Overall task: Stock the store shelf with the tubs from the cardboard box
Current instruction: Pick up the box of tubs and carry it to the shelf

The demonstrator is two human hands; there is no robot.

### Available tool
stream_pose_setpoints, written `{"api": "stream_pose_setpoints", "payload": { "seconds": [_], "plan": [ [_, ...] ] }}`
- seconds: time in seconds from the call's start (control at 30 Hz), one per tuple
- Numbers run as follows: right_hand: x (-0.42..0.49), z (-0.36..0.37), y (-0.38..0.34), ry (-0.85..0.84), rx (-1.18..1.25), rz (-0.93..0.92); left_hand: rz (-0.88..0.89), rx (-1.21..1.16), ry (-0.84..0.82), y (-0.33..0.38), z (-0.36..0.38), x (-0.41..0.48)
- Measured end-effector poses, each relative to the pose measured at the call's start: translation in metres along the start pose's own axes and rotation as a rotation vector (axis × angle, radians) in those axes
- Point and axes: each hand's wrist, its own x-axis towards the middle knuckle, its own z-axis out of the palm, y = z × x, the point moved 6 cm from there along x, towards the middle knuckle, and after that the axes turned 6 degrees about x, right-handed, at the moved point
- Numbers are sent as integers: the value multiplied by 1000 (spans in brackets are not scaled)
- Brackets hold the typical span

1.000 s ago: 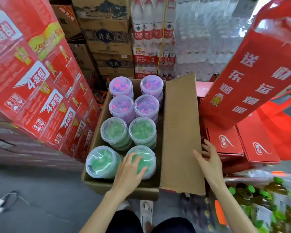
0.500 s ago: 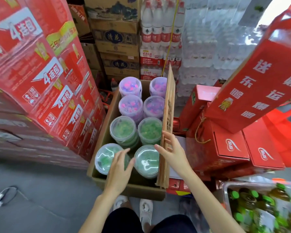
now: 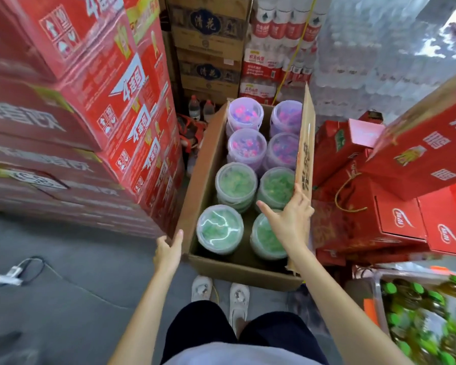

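Note:
The open cardboard box [image 3: 208, 164] stands on the floor in front of my feet. It holds two rows of clear lidded tubs: purple-filled tubs [image 3: 245, 117] at the far end and green-filled tubs [image 3: 219, 227] at the near end. My left hand [image 3: 168, 250] rests against the outside of the box's left wall near the front corner, thumb and fingers fairly straight. My right hand [image 3: 291, 218] holds the box's right flap [image 3: 306, 133] upright, fingers curled on its edge and thumb spread out over a green tub [image 3: 267, 239].
Stacked red cartons [image 3: 95, 106] rise close on the left. Red gift boxes [image 3: 395, 206] crowd the right. Brown cartons [image 3: 208, 54] and wrapped water bottles [image 3: 282, 48] stand behind. Green-capped bottles [image 3: 421, 320] lie lower right, and a cable [image 3: 19, 271] lies on the grey floor.
My left hand left the near green tubs and moved to the box's outer left wall. My right hand raised the right flap from flat to upright and holds it there.

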Motion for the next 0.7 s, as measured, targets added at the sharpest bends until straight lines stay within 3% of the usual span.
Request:
{"api": "stream_pose_setpoints", "payload": {
  "seconds": [0.13, 0.43, 0.63, 0.7],
  "plan": [
    [-4, 5, -2, 50, -16, 33, -171, -195, -150, -14, 15, 10],
    [-8, 12, 0, 83, -41, 25, -269, -461, -242, -40, 30, 46],
    [-6, 14, 2, 89, -77, 45, -414, -927, -331, -24, 20, 18],
    [-7, 15, 2, 92, -76, 52, -418, -976, -313, -24, 18, 20]
  ]
}}
